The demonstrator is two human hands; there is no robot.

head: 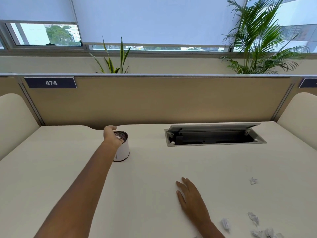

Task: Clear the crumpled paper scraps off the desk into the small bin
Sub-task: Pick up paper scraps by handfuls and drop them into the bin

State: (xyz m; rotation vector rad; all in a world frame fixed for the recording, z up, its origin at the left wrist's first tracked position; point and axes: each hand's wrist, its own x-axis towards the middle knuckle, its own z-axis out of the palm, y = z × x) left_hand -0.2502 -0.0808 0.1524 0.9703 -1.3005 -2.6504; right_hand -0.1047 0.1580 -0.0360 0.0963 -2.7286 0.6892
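The small white bin (123,150), with a dark mesh inside, stands on the cream desk (68,160) at the middle left. My left hand (111,135) hovers over the bin's near-left rim with its fingers curled downward; a bit of white paper scrap (118,138) shows under them above the opening. My right hand (190,198) lies flat on the desk with its fingers straight, holding nothing. Crumpled scraps lie to its right: one scrap (253,180) farther out, another scrap (225,224) beside my wrist, a third scrap (253,219), and a clump (264,234) at the bottom edge.
An open cable hatch (214,136) with its lid raised is set into the desk at the back right. A tan partition (154,100) labelled 474 closes the far side, with plants behind it. Curved cream side panels flank the desk.
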